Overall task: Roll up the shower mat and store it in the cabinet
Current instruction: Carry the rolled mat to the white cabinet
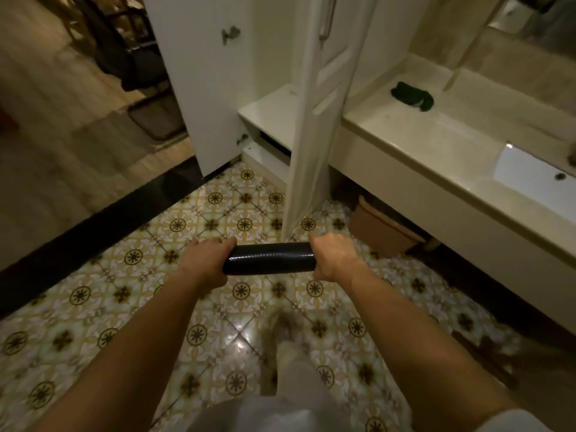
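Note:
The shower mat (270, 259) is a tight, glossy black roll held level above the patterned floor. My left hand (208, 260) grips its left end and my right hand (333, 257) grips its right end. Straight ahead stands the white cabinet (271, 112) with both doors swung open; its low white shelf is bare. The right door (321, 120) hangs edge-on just beyond the roll, and the left door (199, 82) is folded back toward the doorway.
A vanity counter (420, 145) with a white sink (536, 179) runs along the right, a green cloth (412, 96) lying on it. A brown bin (383, 227) sits under the counter. A black threshold (93, 226) separates the tiled floor from the wooden room at left.

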